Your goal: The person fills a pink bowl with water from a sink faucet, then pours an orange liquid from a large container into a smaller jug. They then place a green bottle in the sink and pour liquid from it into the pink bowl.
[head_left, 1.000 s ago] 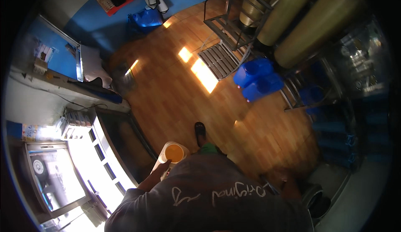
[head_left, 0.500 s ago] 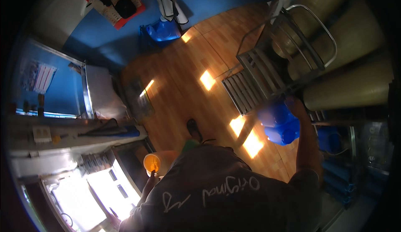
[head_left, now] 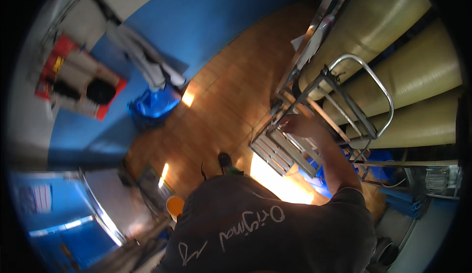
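The right hand (head_left: 298, 125) is held out over a metal step stand (head_left: 269, 151), with its fingers bent toward the left. Whether anything is gripped, or whether the stand is touched, cannot be told, since the fingertips are blurred. The left hand is hidden from view, so its state cannot be told.

A cup with an orange inside (head_left: 175, 205) is seen well to the left of the right hand and nearer the body, where it is partly covered by the dark shirt (head_left: 275, 229). The slatted steps of the stand are spread just below and to the left of the right hand, and a curved chrome rail (head_left: 350, 57) is raised above and to its right. Blue plastic containers (head_left: 320, 178) are partly hidden behind the stand and the forearm, below the hand.

Beyond the rail, to the right of the hand, large tan cylinders (head_left: 408, 79) are lined up. A foot in a dark shoe (head_left: 224, 160) is planted on the wood-patterned floor (head_left: 211, 135), left of the hand and nearer the body. Farther left, a blue plastic bag (head_left: 156, 103) is placed by the blue wall (head_left: 167, 22), and a red-edged board (head_left: 81, 76) is seen beyond it.
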A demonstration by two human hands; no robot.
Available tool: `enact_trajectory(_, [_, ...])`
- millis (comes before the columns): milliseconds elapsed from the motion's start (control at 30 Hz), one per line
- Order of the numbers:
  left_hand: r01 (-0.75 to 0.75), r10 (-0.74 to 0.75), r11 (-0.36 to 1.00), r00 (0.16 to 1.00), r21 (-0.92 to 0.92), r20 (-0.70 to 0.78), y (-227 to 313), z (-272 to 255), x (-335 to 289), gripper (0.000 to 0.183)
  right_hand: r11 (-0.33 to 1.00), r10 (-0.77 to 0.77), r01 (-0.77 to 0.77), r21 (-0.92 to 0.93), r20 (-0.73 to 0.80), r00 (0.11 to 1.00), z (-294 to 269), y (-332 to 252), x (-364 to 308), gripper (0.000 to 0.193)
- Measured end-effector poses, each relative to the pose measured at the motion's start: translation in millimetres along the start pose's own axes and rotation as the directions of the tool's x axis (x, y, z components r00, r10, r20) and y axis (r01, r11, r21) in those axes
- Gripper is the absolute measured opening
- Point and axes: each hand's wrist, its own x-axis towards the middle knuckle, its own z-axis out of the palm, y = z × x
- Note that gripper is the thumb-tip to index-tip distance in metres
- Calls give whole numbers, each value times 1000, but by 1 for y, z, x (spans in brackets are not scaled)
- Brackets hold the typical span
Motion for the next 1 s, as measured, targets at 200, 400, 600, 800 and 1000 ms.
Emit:
enact_trajectory(200, [-19,17,996,1000,91,19,217,32,51,65,933,-150,145,-330,10,989,-56,-102,158,53])
enact_trajectory(400, [-44,32,990,995,137,91,427,89,111,65,935,7,-79,-345,-205,979,-152,-80,312,53])
enact_trajectory(600, [-71,33,982,977,174,213,623,170,159,65,872,319,-386,-301,-250,914,-242,8,404,53])
enact_trajectory(800, [-87,19,979,938,183,346,794,269,176,65,806,527,-562,-186,-204,825,-341,107,479,52])
enact_trajectory(1000, [-165,75,897,971,410,227,958,415,169,66,738,644,-675,19,-317,696,-485,187,543,58])
